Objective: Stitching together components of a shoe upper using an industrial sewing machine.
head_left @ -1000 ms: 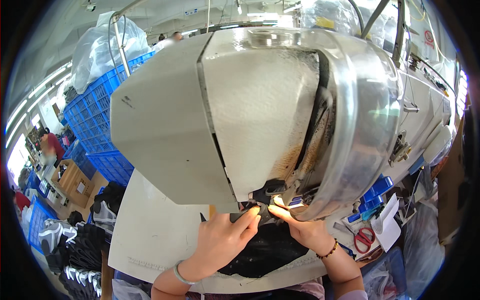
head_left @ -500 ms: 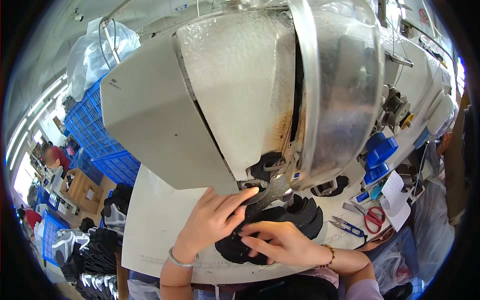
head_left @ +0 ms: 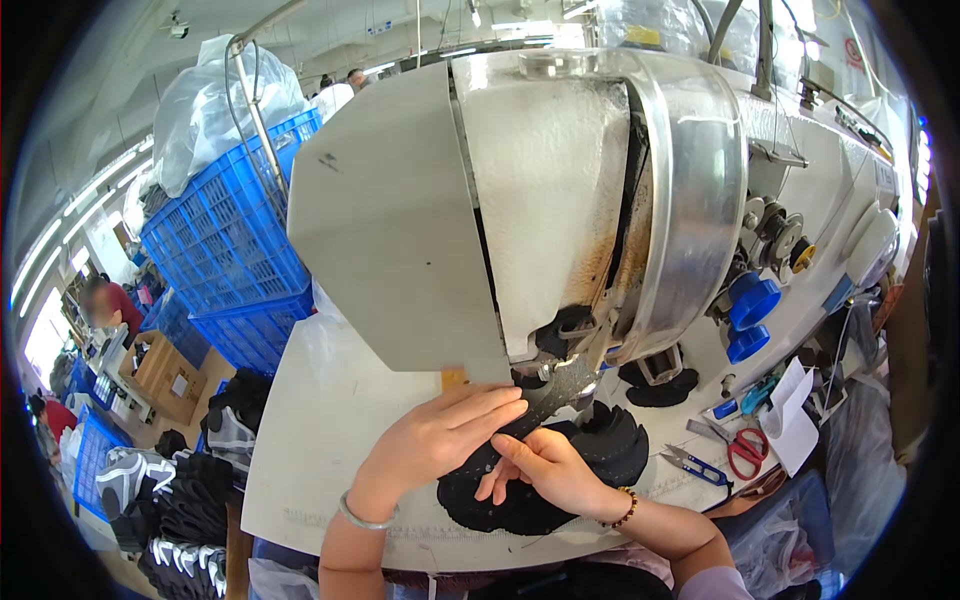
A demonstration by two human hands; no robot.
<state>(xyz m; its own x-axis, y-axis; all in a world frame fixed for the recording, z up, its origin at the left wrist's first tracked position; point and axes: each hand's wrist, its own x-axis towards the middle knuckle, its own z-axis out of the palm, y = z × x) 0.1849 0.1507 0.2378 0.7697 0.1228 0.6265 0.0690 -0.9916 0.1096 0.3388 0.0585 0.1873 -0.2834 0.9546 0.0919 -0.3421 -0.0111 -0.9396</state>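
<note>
A dark, speckled strip [head_left: 548,402] is extending toward the near side from the working end of a white sewing machine [head_left: 550,200]. The left hand [head_left: 440,435] is lying over the strip's left side, fingers stretched out and pressed together; I cannot tell whether its thumb, hidden here, is pinching anything. The right hand [head_left: 552,470] is holding its thumb against the strip's near part, its other fingers bending loosely below; whether it is pinching the strip, I cannot tell. Black pieces [head_left: 615,445] are lying overlapped beneath and to the right of the hands, on a white table [head_left: 320,450]. Farther right, blue-handled snips [head_left: 702,467] and red-handled scissors [head_left: 746,452] are lying near white paper [head_left: 790,415]. 2 blue knobs [head_left: 752,302] are sticking out right of the machine. On the far left, blue crates [head_left: 225,235] are standing stacked.
</note>
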